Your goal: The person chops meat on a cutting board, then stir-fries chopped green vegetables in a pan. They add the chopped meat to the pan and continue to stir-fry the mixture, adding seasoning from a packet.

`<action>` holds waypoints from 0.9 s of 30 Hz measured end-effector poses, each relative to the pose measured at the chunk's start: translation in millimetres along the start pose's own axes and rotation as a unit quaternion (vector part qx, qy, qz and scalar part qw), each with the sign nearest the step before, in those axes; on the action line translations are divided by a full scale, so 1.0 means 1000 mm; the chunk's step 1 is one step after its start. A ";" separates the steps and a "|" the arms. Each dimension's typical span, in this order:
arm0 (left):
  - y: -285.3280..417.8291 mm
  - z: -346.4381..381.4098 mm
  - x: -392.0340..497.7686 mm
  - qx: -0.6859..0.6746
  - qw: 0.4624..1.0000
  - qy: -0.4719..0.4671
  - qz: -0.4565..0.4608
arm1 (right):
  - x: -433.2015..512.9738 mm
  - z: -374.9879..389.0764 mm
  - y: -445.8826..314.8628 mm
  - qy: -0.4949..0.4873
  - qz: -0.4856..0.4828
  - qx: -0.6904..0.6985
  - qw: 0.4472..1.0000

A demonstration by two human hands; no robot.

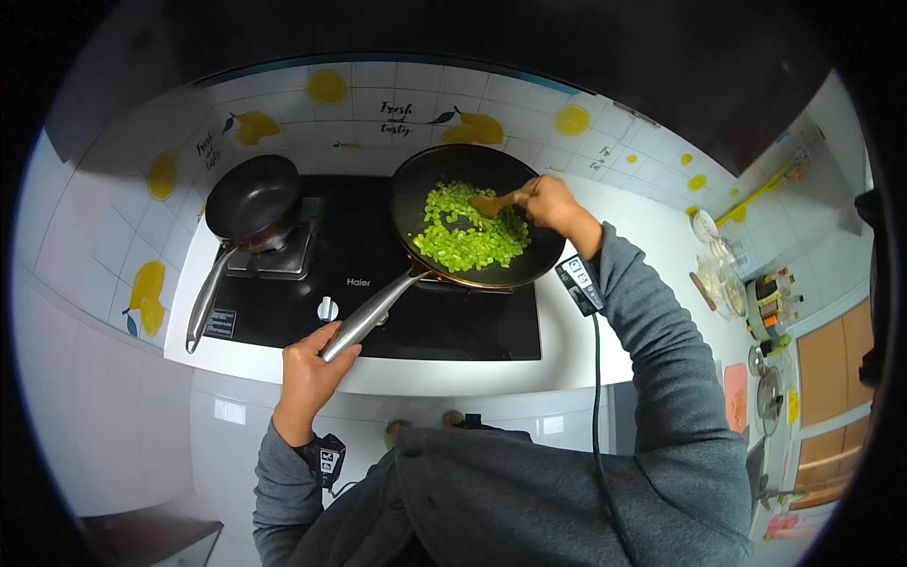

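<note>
My left hand (315, 375) grips the end of the steel handle (375, 312) of a large dark frying pan (545, 251). The pan sits on the right burner of a black Haier gas hob (453, 329). Chopped green vegetable pieces (471, 248) lie in a loose heap in it. My right hand (553, 205) is over the pan's right side, closed around a wooden spatula (489, 205), whose blade touches the upper part of the heap. Each wrist carries a small black device; a cable runs from the right one.
A smaller dark pan (255, 198) stands on the left burner, handle toward me. On the white counter (623, 205) to the right are bowls (703, 225), bottles (772, 301), a pink board (735, 397) and a glass lid (769, 400). A dark range hood overhangs the top.
</note>
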State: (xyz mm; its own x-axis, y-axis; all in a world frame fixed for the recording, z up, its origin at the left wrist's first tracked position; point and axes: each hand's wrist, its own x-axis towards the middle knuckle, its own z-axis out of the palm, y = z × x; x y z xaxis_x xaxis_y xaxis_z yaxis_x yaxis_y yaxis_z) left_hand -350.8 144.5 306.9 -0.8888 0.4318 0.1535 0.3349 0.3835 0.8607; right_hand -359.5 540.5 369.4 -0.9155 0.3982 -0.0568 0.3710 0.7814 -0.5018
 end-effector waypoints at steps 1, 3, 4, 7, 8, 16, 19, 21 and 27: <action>0.000 0.000 0.001 0.000 1.000 -0.002 0.005 | -0.006 0.001 0.003 -0.021 -0.004 -0.058 0.998; -0.001 0.000 0.001 -0.001 1.000 -0.003 0.001 | -0.024 0.004 0.004 0.001 -0.099 -0.130 0.987; -0.002 -0.001 0.001 -0.003 1.000 -0.003 -0.008 | -0.034 0.004 0.002 0.010 -0.141 -0.156 0.978; -0.003 -0.001 0.001 -0.001 1.000 -0.003 -0.005 | -0.063 0.008 -0.010 0.003 -0.235 -0.122 0.964; -0.003 -0.002 0.001 -0.002 1.000 0.000 0.010 | -0.069 0.010 -0.014 -0.027 -0.249 -0.137 0.958; -0.007 -0.003 0.004 0.004 0.998 -0.012 0.058 | -0.026 0.015 0.003 0.139 -0.072 -0.204 0.966; -0.009 -0.006 0.003 0.003 0.998 -0.029 0.056 | -0.023 0.022 0.011 0.016 -0.094 -0.248 0.964; -0.011 -0.009 0.004 -0.015 0.998 -0.046 0.048 | -0.033 0.024 0.010 0.040 -0.123 -0.263 0.956; -0.028 -0.019 0.003 -0.202 0.969 -0.130 -0.060 | -0.085 0.013 -0.006 0.052 -0.228 -0.287 0.929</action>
State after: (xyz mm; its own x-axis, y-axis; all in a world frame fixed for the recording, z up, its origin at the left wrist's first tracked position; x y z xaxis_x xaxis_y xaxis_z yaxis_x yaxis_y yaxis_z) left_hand -369.1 119.7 292.6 -0.7871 0.6153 -0.0426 0.0366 0.1156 0.9926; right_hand -285.6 495.5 366.6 -0.9891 -0.0156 0.1464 -0.0021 0.9957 0.0921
